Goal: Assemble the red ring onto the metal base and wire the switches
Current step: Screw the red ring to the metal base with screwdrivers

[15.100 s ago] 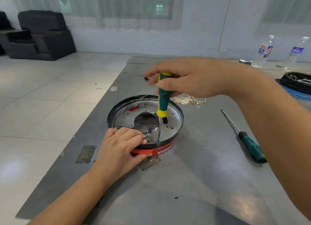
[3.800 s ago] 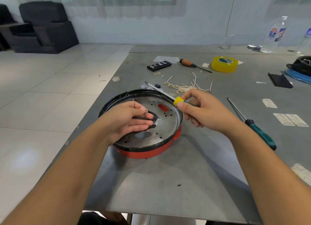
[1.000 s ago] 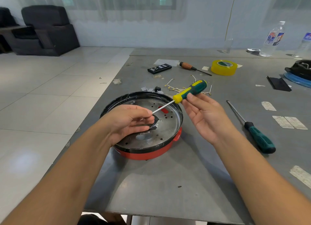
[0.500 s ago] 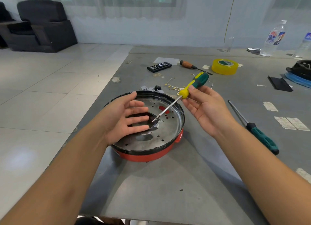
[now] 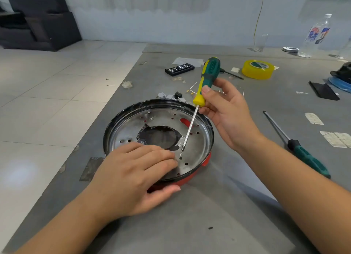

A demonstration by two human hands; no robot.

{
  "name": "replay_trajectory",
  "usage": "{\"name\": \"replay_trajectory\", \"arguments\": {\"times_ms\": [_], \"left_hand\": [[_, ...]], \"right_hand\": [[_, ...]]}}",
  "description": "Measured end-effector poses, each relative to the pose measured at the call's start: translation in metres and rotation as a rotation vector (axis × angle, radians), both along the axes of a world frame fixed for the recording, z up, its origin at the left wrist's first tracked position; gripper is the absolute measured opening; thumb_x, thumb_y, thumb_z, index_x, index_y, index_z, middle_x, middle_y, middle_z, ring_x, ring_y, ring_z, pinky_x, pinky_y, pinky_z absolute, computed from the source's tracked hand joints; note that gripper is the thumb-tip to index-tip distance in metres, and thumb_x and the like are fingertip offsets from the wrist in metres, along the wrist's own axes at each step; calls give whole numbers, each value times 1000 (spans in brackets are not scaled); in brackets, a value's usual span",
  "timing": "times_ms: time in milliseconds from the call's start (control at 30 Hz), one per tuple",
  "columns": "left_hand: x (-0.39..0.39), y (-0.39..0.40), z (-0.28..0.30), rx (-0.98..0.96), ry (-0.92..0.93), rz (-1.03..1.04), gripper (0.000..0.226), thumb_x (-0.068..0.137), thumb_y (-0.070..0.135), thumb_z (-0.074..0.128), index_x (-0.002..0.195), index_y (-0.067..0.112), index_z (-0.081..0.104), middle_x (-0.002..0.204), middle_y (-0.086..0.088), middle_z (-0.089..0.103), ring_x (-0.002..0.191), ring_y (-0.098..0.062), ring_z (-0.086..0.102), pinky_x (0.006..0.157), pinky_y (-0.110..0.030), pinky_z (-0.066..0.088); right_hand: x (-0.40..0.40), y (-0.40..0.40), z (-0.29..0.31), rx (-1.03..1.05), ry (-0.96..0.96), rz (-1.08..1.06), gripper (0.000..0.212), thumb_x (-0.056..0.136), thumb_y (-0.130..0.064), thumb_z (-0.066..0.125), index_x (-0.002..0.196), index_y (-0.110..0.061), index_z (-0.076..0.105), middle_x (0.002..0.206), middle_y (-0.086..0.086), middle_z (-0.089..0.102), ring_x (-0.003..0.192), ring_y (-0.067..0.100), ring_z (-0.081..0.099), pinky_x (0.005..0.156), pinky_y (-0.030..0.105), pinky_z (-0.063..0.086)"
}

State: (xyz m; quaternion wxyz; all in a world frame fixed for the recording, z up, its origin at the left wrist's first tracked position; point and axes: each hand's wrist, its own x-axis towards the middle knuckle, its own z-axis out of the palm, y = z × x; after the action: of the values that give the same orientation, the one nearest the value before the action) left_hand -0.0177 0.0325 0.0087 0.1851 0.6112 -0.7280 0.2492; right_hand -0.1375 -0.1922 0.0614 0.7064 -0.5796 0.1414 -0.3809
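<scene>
Left hand (image 5: 136,174) clamped the near rim of the base (image 5: 197,149): fingers flat on the plate inside, thumb hooked under against the red ring (image 5: 201,163). Ring sat beneath the base, showing only at the near-right rim, and the assembly lay by the bench's (image 5: 190,225) left edge, about mid-depth. Right hand (image 5: 226,113) pinched the screwdriver (image 5: 206,82) low on its yellow collar with fingertips, palm mostly open, shaft tilted down-left, tip at a small hole just beside the left fingertips. Whether a screw was seated there, couldn't tell. My read: this was the fastening step, ring to base. To do it well, stand the shaft nearer upright over the hole before turning, move the grip up onto the green handle for torque, press down while the left hand holds the base from rotating. Slip risk: the tip was close to the left fingers. Spare driver (image 5: 296,145) lay toward the right edge, tape roll (image 5: 258,69) at the far right. No switches or wires visible on the base; wiring looked not yet started.
</scene>
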Motion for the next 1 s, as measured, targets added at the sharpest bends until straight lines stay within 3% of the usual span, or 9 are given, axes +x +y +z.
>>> {"name": "replay_trajectory", "arguments": {"times_ms": [167, 500, 700, 867, 1000], "left_hand": [[1, -2, -6, -21, -28, 32, 35, 95, 56, 71, 102, 23, 81, 112, 10, 78, 107, -12, 74, 80, -36, 58], [-2, -2, -3, -16, 3, 54, 34, 94, 54, 72, 91, 21, 80, 99, 8, 77, 100, -13, 76, 67, -35, 56], [-3, -2, -4, -31, 7, 59, 33, 95, 54, 72, 90, 22, 80, 97, 8, 77, 98, -13, 76, 64, -36, 55], [-3, -1, -5, -49, 9, 57, 34, 95, 54, 72, 90, 22, 80, 98, 9, 78, 100, -11, 76, 65, -32, 54], [-3, -1, -6, -47, 10, 57, 34, 95, 55, 71, 91, 22, 80, 99, 9, 78, 102, -11, 75, 69, -30, 53]], "right_hand": [[1, 10, -7, -130, 23, 8, 29, 98, -9, 64, 125, -13, 56, 83, 3, 72, 81, 22, 65, 76, 32, 57], [-1, 16, -4, -209, 41, 40, 27, 98, -6, 62, 123, -15, 56, 79, 0, 70, 74, 16, 66, 73, 33, 57], [-1, 21, -6, -278, 75, 46, 36, 98, -7, 63, 133, -8, 52, 84, 11, 68, 78, 28, 65, 77, 51, 56], [-2, 20, -5, -284, 86, 51, 38, 98, -8, 63, 134, -10, 51, 85, 7, 70, 80, 23, 69, 78, 40, 59], [-2, 22, -4, -297, 87, 51, 39, 94, -14, 67, 131, -16, 53, 87, 10, 71, 82, 27, 69, 81, 58, 56]]}}
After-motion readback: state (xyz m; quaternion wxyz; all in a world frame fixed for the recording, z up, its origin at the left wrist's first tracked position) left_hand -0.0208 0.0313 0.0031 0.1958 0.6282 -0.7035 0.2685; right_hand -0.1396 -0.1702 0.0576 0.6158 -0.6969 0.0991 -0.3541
